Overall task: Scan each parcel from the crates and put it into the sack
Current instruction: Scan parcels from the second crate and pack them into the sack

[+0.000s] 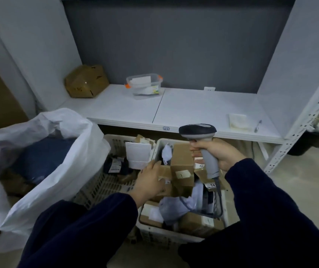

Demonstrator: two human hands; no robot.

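My right hand (pixel 220 154) grips the grey handle of a barcode scanner (pixel 198 131), whose dark head points away from me above the crates. My left hand (pixel 150 180) reaches into the right white crate (pixel 159 147) and holds a small brown cardboard parcel (pixel 165 171) beside a taller upright brown box (pixel 181 165). That crate holds several more boxes and grey mailer bags. The left crate (pixel 100 187) holds a white envelope (pixel 138 154) and dark parcels. A big white sack (pixel 58 171) stands open at the left with a dark blue parcel inside.
A white shelf (pixel 203 111) runs behind the crates with a crumpled brown box (pixel 86 81), a clear plastic tub (pixel 145 84), a paper pad (pixel 238 121) and a pen (pixel 258 126). A white rack upright (pixel 297 130) stands at the right, with a dark bin (pixel 309 142) behind it.
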